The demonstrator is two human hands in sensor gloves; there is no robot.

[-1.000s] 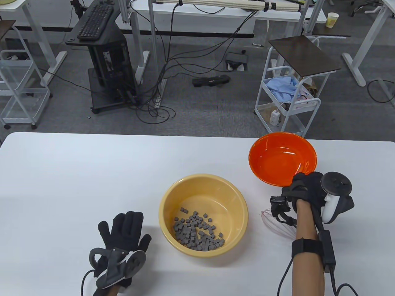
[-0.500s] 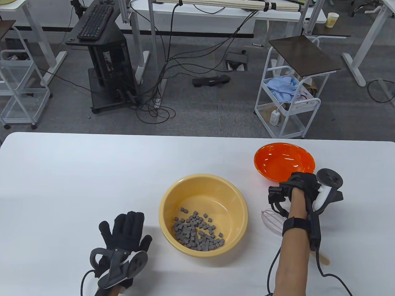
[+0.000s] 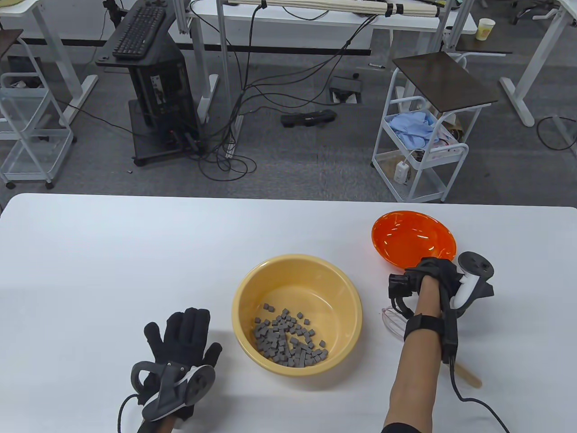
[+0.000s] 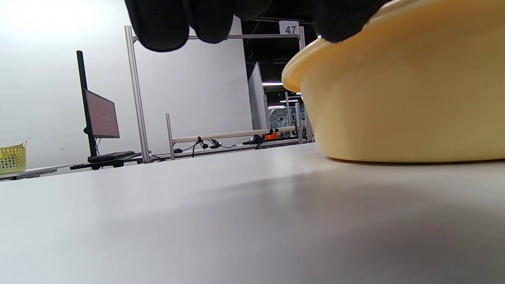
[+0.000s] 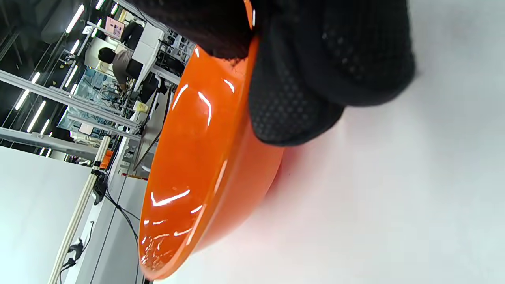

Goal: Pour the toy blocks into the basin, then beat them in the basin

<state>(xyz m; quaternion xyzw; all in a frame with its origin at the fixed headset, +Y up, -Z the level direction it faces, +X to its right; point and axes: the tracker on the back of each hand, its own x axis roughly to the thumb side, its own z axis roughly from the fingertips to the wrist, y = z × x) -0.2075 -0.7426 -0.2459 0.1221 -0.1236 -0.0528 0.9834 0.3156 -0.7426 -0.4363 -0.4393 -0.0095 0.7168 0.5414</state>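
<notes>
gloved fingertips (image 4: 161, 23) at top edge | yellow basin (image 4: 402, 94) right, on white table (image 4: 197, 221)

Beyond the hands, on the grey floor: a white wire trolley (image 3: 417, 153) holding blue cloth, a black keyboard (image 3: 139, 32) on a black stand, tangled black cables (image 3: 252, 90).

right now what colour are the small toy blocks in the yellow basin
Grey, the small cube-shaped toy blocks; clearest in the table view.
</notes>
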